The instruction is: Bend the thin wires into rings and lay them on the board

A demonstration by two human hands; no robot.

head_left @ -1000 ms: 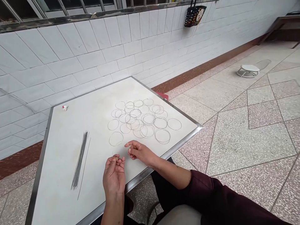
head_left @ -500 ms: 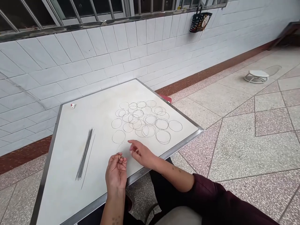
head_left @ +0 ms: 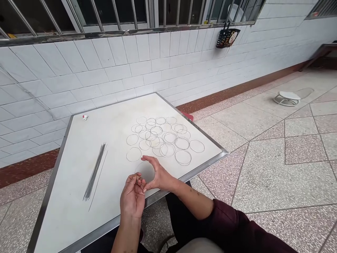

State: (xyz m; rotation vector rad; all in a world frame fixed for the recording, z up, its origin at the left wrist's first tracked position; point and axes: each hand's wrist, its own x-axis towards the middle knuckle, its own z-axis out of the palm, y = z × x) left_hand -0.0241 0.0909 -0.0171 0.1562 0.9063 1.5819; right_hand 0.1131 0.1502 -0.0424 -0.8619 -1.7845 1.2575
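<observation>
Near the front edge of the white table (head_left: 68, 175), my left hand (head_left: 133, 196) pinches a thin wire bent into a loop, its palm turned up. My right hand (head_left: 159, 175) curves around the right side of this faint loop, thumb and forefinger spread wide; whether its fingertips touch the wire is too fine to tell. Beyond my hands lie several thin wire rings (head_left: 182, 143), many overlapping. To the left rests a bundle of straight wires (head_left: 95, 171), with a single straight wire (head_left: 98, 181) beside it.
A small white and red object (head_left: 85, 117) sits at the table's far left corner. Behind the table is a white tiled wall (head_left: 118, 79) with a barred window. A dark patterned bag (head_left: 226, 38) hangs there. A white stool (head_left: 286, 98) stands on the floor at right.
My right hand has opened wider, its thumb moving down and left towards my left hand. My left hand keeps its pinch on the wire. The camera view has shifted slightly.
</observation>
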